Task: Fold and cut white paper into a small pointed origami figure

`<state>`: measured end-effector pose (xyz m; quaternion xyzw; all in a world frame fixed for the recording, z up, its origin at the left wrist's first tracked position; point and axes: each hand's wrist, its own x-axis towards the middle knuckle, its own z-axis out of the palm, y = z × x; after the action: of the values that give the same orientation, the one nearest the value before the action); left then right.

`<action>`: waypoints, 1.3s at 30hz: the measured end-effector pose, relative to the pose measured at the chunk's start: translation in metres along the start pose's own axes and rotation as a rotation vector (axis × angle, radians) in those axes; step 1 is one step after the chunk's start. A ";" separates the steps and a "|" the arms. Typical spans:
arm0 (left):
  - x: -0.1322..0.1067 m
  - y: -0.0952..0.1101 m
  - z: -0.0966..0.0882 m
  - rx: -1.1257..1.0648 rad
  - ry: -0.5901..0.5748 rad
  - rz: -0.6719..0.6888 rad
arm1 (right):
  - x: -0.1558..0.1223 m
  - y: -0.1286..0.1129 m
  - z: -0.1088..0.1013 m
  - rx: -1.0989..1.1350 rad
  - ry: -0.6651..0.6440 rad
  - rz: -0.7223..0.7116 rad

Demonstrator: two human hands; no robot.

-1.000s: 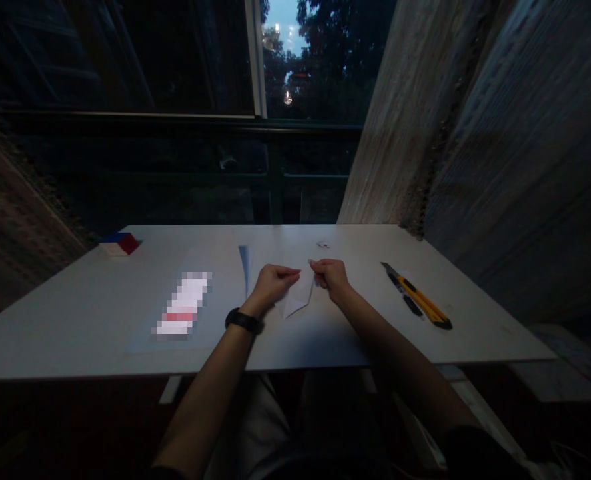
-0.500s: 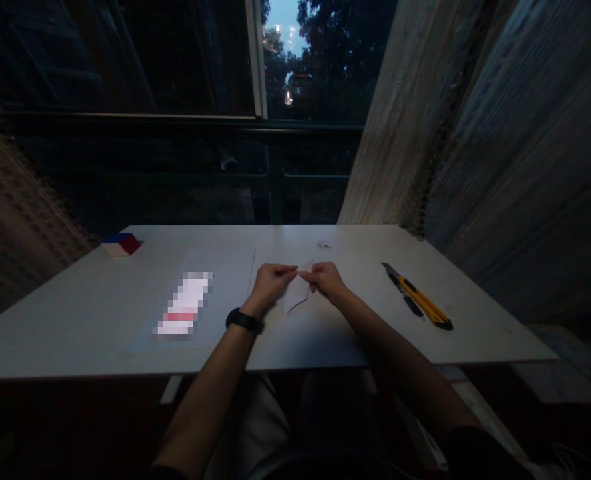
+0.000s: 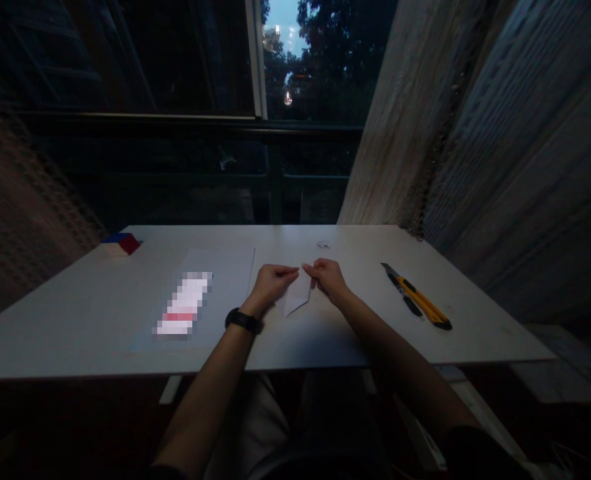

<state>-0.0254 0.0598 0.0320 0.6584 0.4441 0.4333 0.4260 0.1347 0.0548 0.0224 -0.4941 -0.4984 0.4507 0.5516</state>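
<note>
A small folded piece of white paper [image 3: 298, 297] is held between my two hands, just above the white table [image 3: 355, 333]. My left hand [image 3: 274, 281] pinches its upper left side, fingers pressed together; a black band is on that wrist. On the other side, my right hand [image 3: 326, 276] grips the paper's right edge, with the thumb on top near the upper corner and the fingers curled behind. The paper's lower end tapers to a point toward me. Parts of its far edge are hidden by my fingers.
Left of my hands lies a large white sheet [image 3: 230, 287] with a blurred-out printed patch. A yellow utility knife [image 3: 425, 303] and a black pen [image 3: 406, 297] are at the right. A red, blue and white block [image 3: 120, 245] stands far left. A small thin object [image 3: 324, 245] lies behind my hands.
My right thumb has shifted slightly up and right along the paper. The paper's lower flap looks flatter and its edge crisper. My left hand has hardly moved.
</note>
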 end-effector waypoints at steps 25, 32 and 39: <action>0.003 0.002 -0.004 -0.064 0.235 0.021 | -0.007 0.002 0.003 -0.245 -0.204 -0.107; 0.006 -0.002 -0.005 -0.015 0.283 0.026 | -0.005 0.006 0.003 -0.263 -0.220 -0.118; 0.006 -0.004 -0.006 -0.028 0.285 0.039 | -0.010 -0.001 0.007 -0.393 -0.196 -0.138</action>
<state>-0.0307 0.0680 0.0308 0.5927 0.4812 0.5368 0.3591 0.1265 0.0456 0.0229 -0.5106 -0.6604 0.3521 0.4232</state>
